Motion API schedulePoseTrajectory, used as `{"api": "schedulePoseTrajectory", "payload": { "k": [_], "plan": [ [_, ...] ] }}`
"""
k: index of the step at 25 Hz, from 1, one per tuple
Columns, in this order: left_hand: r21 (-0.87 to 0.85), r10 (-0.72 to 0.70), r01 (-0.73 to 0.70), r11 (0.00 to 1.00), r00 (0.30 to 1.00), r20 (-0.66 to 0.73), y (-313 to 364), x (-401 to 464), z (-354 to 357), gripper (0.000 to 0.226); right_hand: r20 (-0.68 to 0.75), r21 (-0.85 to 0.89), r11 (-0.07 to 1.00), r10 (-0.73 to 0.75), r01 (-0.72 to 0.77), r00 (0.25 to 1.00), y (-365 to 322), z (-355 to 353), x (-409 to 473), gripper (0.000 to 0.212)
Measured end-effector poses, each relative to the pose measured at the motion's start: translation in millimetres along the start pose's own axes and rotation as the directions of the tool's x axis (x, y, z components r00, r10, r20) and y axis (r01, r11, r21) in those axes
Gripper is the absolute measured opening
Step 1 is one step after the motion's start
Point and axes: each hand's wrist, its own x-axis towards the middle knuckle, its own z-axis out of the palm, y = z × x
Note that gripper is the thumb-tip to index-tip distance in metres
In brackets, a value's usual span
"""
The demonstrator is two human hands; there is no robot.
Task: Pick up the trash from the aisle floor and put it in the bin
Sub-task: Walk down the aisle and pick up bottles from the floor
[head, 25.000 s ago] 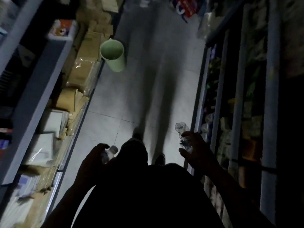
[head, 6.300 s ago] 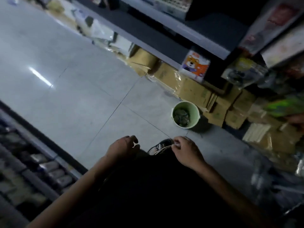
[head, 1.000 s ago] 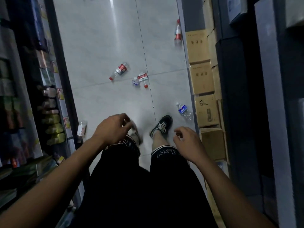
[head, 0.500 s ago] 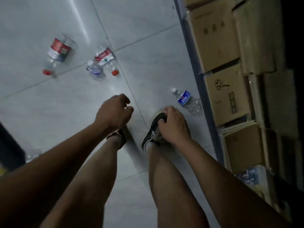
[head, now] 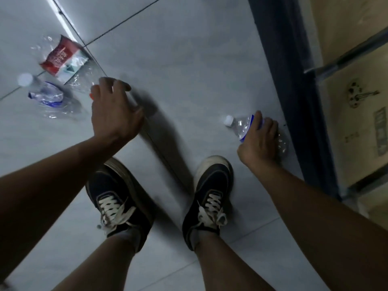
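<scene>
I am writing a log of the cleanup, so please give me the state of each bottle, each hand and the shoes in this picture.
Right hand: fingers curled around the blue-label bottle.
Blue-label bottle: lying on the floor, white cap on, gripped.
Left hand: fingers spread, reaching over the red-label bottle, no grip visible.
Red-label bottle: crushed, lying on the floor.
Crushed blue-label bottle: flattened, capped, lying untouched.
Shoes: laced, flat on the floor.

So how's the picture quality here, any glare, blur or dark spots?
Head view: dim overall; a bright glare streak crosses the floor tiles top left; the red-label bottle and left hand look motion-blurred; forearms and shoes fall in shadow; wide-angle bending tilts the shelf edge.
</scene>
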Motion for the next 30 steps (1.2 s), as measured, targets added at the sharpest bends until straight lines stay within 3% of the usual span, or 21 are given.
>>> {"api": "schedulePoseTrajectory", "payload": {
  "k": [3,6,8,10,13,16,18,21,25,30],
  "plan": [
    [0.117,-0.013,0.025,0.993,0.995,-0.1,-10,19,-1,0.071,-0.042,-0.007,0.993,-0.115,0.115,0.993,-18,1,-11,0.108],
    [0.188,-0.171,0.189,0.964,0.979,-0.106,-26,50,-1,0.097,-0.049,-0.013,0.983,-0.183,0.182,0.982,-47,-3,-24,0.106],
    [0.17,-0.235,0.247,0.954,0.968,-0.086,-30,62,-2,0.094,-0.05,-0.007,0.974,-0.226,0.226,0.973,-67,-4,-29,0.104],
    [0.127,-0.17,0.175,0.976,0.984,-0.049,-26,58,-3,0.083,-0.052,0.018,0.964,-0.266,0.267,0.963,-82,-7,-32,0.101],
    [0.049,0.035,-0.036,0.998,0.999,0.032,-16,26,-12,0.092,-0.051,0.076,0.954,-0.287,0.29,0.957,-93,-18,-43,0.102],
    [-0.083,0.02,-0.013,0.996,0.996,0.083,-2,-16,-28,0.096,-0.042,0.127,0.948,-0.288,0.291,0.957,-93,-44,-64,0.106],
    [-0.135,-0.105,0.121,0.983,0.987,0.12,12,-49,-47,0.09,-0.01,0.157,0.944,-0.294,0.292,0.956,-87,-71,-86,0.107],
    [-0.114,-0.221,0.237,0.965,0.965,0.142,34,-107,-97,0.06,0.075,0.275,0.93,-0.272,0.243,0.959,-73,-124,-132,0.104],
    [-0.156,-0.208,0.232,0.96,0.965,0.16,79,-196,-196,0.033,0.187,0.347,0.906,-0.318,0.241,0.929,-44,-219,-211,0.087],
    [-0.193,-0.181,0.196,0.961,0.979,0.097,137,-297,-342,0.038,0.23,0.335,0.875,-0.437,0.35,0.87,-15,-356,-321,0.073]
  ]
}}
